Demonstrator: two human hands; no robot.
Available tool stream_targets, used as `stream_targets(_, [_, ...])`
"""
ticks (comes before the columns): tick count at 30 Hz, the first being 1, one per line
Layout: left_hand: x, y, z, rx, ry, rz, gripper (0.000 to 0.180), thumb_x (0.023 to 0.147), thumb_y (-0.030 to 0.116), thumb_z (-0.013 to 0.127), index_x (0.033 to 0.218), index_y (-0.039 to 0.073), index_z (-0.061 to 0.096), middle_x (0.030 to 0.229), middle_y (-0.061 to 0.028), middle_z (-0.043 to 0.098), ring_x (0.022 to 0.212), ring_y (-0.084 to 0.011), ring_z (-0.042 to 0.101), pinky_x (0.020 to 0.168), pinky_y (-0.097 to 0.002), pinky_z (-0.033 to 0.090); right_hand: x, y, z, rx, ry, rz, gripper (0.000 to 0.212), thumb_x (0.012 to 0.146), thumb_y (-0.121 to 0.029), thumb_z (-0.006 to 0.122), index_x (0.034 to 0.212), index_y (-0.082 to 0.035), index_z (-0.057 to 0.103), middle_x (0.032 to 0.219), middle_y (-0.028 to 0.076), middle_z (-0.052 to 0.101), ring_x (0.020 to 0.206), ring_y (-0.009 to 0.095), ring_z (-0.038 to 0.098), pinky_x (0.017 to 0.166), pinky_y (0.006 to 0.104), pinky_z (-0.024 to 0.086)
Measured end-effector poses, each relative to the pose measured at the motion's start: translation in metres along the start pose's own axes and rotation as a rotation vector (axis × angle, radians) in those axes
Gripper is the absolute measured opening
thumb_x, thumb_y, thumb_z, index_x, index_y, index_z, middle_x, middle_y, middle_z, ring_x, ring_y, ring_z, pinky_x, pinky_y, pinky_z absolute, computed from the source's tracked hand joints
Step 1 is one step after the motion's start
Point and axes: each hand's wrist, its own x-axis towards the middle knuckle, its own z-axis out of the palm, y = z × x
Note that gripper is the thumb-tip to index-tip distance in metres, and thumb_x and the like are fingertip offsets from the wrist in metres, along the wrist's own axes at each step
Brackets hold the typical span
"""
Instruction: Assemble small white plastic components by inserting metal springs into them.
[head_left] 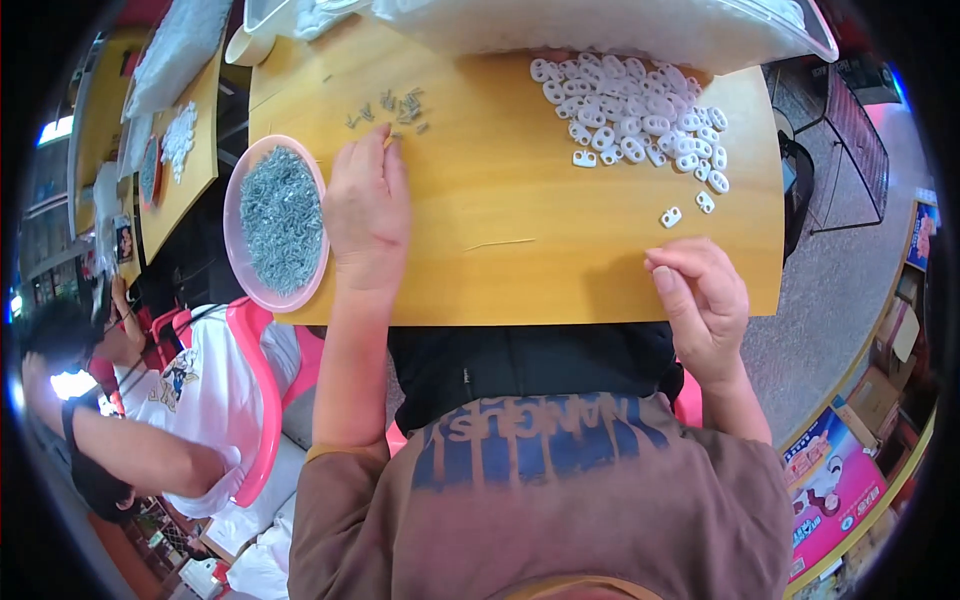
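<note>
My left hand (370, 205) reaches over the table's left part, fingers drawn together with the tips beside a small scatter of grey metal screws (410, 104). Whatever may be between those fingertips is too small to make out. Just left of this hand stands a pink bowl (233, 240) full of small silvery screws (278, 220). My right hand (708, 310) is over the front right edge, thumb and curled fingers pinched; anything in the pinch is hidden. Beyond it lie two loose white plastic pieces with holes (671, 217), near a larger pile of white two-holed oval pieces (630, 105).
A thin stick-like strip (500, 243) lies mid-table (480, 290). A big translucent tub (600, 30) with white contents stands along the far edge, a cream cup (248, 48) at its left. Another person (190, 400) sits to the left by a second table (185, 190). Cartons (880, 385) stand at right.
</note>
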Motion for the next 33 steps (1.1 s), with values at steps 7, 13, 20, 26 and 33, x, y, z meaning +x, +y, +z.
stream_targets(7, [-0.006,0.01,-0.005,0.053,-0.093,0.013,0.019,0.077,0.011,0.054,0.095,0.006,0.059,0.077,-0.0093,0.055,0.068,-0.0252,0.056,0.059,-0.0332,0.045,0.01,0.01,0.008,-0.101,-0.05,-0.081,0.009,0.076,0.0,0.054,0.085,0.001,0.057,0.076,0.01,0.056,0.069,0.019,0.052,0.061,0.0265,0.041])
stream_targets(13, [0.003,0.009,-0.004,-0.055,-0.1,0.001,0.024,0.074,0.011,0.057,0.097,0.003,0.058,0.08,-0.0102,0.055,0.069,-0.0253,0.055,0.061,-0.0321,0.044,0.013,0.009,0.013,-0.189,-0.045,-0.103,0.01,0.075,0.0,0.056,0.084,0.001,0.057,0.075,0.01,0.056,0.068,0.02,0.053,0.061,0.0272,0.041])
stream_targets(20, [0.012,0.002,0.012,0.111,-0.07,0.011,0.046,0.078,0.031,0.054,0.112,0.001,0.049,0.118,-0.0189,0.042,0.109,-0.0324,0.04,0.092,-0.0405,0.03,0.014,0.006,0.018,-0.235,-0.045,-0.094,0.01,0.073,0.001,0.056,0.083,0.001,0.057,0.076,0.011,0.056,0.068,0.021,0.052,0.061,0.0279,0.041])
stream_targets(26, [0.007,0.008,0.016,0.161,-0.311,0.086,0.067,0.08,0.05,0.04,0.126,0.002,0.033,0.132,-0.0183,0.028,0.125,-0.0302,0.021,0.102,-0.0423,0.013,0.016,0.005,0.02,-0.246,-0.054,-0.042,0.011,0.073,0.001,0.056,0.083,0.001,0.057,0.077,0.011,0.056,0.068,0.021,0.052,0.061,0.0278,0.041])
stream_targets(33, [0.003,0.008,0.007,0.139,-0.39,0.126,0.077,0.08,0.054,0.037,0.128,-0.004,0.024,0.134,-0.0187,0.023,0.127,-0.03,0.017,0.102,-0.0419,0.009,0.018,0.005,0.021,-0.295,-0.07,-0.084,0.012,0.072,0.002,0.057,0.084,0.001,0.057,0.077,0.011,0.056,0.068,0.021,0.052,0.061,0.0281,0.041])
